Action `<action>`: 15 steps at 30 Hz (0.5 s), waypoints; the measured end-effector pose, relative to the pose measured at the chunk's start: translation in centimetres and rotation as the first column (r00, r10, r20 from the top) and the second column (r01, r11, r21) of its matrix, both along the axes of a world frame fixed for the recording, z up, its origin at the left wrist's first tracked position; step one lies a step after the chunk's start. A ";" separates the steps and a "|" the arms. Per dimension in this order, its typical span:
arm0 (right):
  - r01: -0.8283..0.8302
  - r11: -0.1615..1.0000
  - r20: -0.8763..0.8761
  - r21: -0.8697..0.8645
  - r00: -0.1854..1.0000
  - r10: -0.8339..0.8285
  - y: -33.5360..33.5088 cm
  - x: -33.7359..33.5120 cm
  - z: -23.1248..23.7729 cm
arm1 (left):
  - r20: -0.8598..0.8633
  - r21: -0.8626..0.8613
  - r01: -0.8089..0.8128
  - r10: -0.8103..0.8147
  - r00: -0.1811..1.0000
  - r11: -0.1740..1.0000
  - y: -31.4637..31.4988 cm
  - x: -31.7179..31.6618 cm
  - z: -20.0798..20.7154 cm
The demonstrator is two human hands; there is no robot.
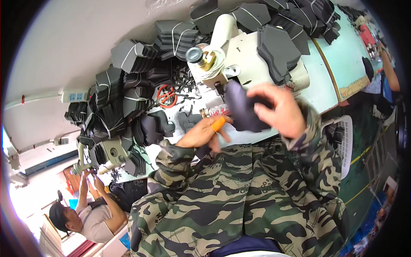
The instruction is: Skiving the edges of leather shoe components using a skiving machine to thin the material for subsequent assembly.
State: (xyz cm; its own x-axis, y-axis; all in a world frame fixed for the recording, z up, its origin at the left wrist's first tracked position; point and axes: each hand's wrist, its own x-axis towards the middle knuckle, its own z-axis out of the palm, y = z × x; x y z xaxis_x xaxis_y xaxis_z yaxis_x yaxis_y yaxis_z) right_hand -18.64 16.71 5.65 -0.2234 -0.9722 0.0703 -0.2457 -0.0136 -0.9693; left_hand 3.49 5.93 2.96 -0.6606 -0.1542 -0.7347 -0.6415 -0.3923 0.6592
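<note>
My right hand (pixel 280 110) grips a dark, curved sheet piece (pixel 242 107) by its right side, just in front of the machine head. Motion blurs both hand and piece. My left hand (pixel 204 132) hovers at the table's front edge, left of the piece and apart from it. It wears an orange finger cover (pixel 218 124), and its fingers are spread with nothing visible in them. The cream machine (pixel 237 51) has a round dark knob (pixel 194 55) on top. Flat grey cut pieces (pixel 188 122) lie on the table beyond my left hand.
Tied stacks of grey sheet pieces (pixel 175 38) crowd the table's back and left. A loose stack (pixel 278 53) rests on the machine bed. Red-handled scissors (pixel 167 96) lie among dark scraps. A co-worker (pixel 94 218) works at the left; a white plastic chair (pixel 344 145) stands right.
</note>
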 end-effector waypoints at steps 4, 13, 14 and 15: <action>-0.355 0.850 0.441 0.389 0.882 0.166 3.0 3.7 -1.9 | -0.158 0.116 -0.212 0.229 0.961 0.970 0.3 1.0 -1.8; -0.424 0.818 0.641 0.389 0.762 0.090 1.2 7.2 -5.5 | 0.183 -0.517 0.329 -0.274 0.944 0.790 -5.5 1.3 -1.5; -0.370 0.858 0.639 0.357 0.767 0.064 1.1 7.5 -5.3 | 0.145 -0.535 0.326 -0.296 0.944 0.779 -6.0 1.1 -1.5; -0.320 0.890 0.638 0.324 0.769 0.044 1.1 7.7 -5.2 | 0.101 -0.591 0.291 -0.289 0.952 0.752 -6.4 0.7 -1.3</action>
